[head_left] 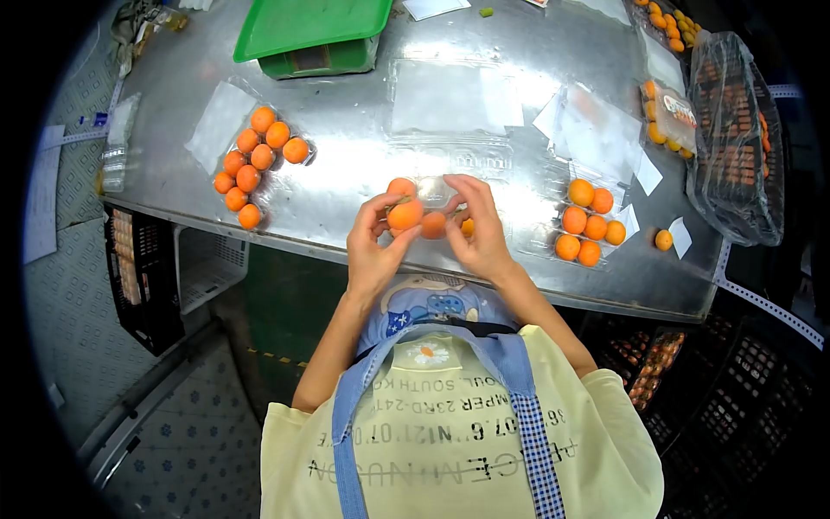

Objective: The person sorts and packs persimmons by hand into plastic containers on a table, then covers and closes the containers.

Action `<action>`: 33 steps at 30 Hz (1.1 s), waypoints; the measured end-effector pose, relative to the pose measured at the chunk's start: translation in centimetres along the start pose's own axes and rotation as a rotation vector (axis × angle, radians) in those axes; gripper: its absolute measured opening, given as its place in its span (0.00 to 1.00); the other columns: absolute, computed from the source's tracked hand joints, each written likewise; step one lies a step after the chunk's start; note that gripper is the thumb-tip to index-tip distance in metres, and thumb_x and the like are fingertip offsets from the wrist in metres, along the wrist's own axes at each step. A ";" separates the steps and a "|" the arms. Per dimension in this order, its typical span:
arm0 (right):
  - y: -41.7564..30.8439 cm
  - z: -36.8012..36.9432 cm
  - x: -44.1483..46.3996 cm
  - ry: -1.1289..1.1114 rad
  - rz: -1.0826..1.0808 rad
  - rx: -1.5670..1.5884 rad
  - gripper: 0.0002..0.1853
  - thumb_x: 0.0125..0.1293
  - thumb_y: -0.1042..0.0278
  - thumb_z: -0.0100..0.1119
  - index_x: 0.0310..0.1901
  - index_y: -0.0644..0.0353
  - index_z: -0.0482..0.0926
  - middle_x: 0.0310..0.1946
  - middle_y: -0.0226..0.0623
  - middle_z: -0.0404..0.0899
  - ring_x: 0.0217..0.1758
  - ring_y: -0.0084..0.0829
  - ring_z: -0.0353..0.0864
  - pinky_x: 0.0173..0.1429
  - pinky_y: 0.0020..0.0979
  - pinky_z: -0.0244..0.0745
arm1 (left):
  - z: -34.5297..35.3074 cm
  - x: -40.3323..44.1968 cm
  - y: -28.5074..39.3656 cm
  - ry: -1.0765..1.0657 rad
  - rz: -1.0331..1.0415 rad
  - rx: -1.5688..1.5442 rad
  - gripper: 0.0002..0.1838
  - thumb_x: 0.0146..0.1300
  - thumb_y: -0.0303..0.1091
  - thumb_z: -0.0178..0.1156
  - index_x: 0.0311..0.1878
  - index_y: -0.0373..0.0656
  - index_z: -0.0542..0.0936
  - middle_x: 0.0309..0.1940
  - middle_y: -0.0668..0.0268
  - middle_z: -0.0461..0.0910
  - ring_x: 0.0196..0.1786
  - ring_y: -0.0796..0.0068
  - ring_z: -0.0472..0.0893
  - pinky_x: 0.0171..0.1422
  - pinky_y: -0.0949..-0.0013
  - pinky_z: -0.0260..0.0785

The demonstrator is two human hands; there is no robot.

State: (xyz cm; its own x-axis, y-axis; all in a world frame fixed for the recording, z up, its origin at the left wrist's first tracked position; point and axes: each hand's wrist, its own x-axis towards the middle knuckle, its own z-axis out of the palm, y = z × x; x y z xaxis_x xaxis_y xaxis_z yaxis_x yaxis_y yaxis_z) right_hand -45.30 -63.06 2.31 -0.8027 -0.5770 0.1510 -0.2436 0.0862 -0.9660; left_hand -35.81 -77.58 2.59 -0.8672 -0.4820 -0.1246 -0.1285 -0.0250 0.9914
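Metal table; hands at clear tray of oranges (left pinching one; right unclear).

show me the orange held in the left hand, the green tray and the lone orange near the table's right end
Held orange (404, 215): head view, middle of its visible skin
Green tray (313, 24): head view, bare top surface
Lone orange (663, 240): head view, middle of its skin

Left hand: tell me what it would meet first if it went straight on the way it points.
Past the round orange fruit it holds, the left hand would probably meet a second round orange fruit just ahead; depth is unclear, so it might pass above.
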 end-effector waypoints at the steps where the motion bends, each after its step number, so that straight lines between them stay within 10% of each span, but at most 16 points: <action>1: 0.3 -0.4 0.1 -0.010 0.013 -0.009 0.28 0.53 0.87 0.51 0.58 0.60 0.71 0.54 0.42 0.68 0.38 0.26 0.75 0.35 0.23 0.73 | 0.0 0.0 -0.1 0.014 0.033 -0.009 0.27 0.52 0.18 0.67 0.56 0.38 0.71 0.52 0.60 0.74 0.53 0.70 0.78 0.56 0.70 0.74; 6: 1.4 -1.3 -0.1 -0.045 0.006 -0.050 0.25 0.53 0.86 0.52 0.56 0.61 0.72 0.53 0.41 0.68 0.38 0.24 0.75 0.34 0.22 0.72 | 0.2 0.1 0.1 0.077 0.133 -0.013 0.25 0.53 0.15 0.64 0.55 0.38 0.69 0.51 0.58 0.75 0.54 0.68 0.78 0.58 0.69 0.74; 18: 1.3 -1.4 -0.6 -0.146 0.065 -0.031 0.23 0.53 0.80 0.61 0.53 0.59 0.74 0.51 0.38 0.71 0.37 0.24 0.76 0.35 0.22 0.73 | 0.5 0.2 -0.4 -0.085 -0.469 -0.164 0.23 0.58 0.30 0.67 0.55 0.34 0.71 0.44 0.58 0.80 0.45 0.74 0.81 0.48 0.74 0.74; 26: 0.6 -2.9 -0.6 -0.120 -0.076 -0.287 0.27 0.46 0.69 0.71 0.50 0.59 0.75 0.45 0.43 0.73 0.40 0.41 0.80 0.40 0.33 0.78 | 3.6 1.1 0.0 -0.166 -0.474 -0.147 0.23 0.57 0.33 0.68 0.51 0.31 0.73 0.42 0.58 0.81 0.46 0.73 0.80 0.50 0.72 0.73; 29: 1.6 -4.2 -1.0 -0.010 -0.193 -0.310 0.27 0.45 0.72 0.71 0.51 0.60 0.75 0.47 0.40 0.74 0.39 0.33 0.79 0.38 0.28 0.78 | 5.1 1.0 -0.6 -0.182 -0.429 -0.061 0.24 0.58 0.33 0.68 0.53 0.32 0.71 0.47 0.56 0.78 0.47 0.71 0.80 0.50 0.71 0.74; 33: 1.7 -11.7 -0.9 0.116 0.322 -0.002 0.26 0.50 0.68 0.72 0.53 0.59 0.75 0.47 0.33 0.76 0.44 0.23 0.77 0.42 0.25 0.78 | 5.6 0.7 0.3 -0.286 -0.396 -0.098 0.21 0.66 0.36 0.57 0.60 0.39 0.69 0.48 0.59 0.77 0.41 0.74 0.80 0.42 0.74 0.73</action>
State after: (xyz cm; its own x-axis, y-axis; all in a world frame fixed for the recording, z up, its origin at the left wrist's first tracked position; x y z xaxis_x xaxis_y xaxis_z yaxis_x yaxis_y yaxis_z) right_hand -51.32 -52.85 3.01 -0.8952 -0.4236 -0.1388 0.0316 0.2503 -0.9677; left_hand -39.18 -73.03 2.55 -0.8600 -0.1595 -0.4847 -0.4408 -0.2462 0.8632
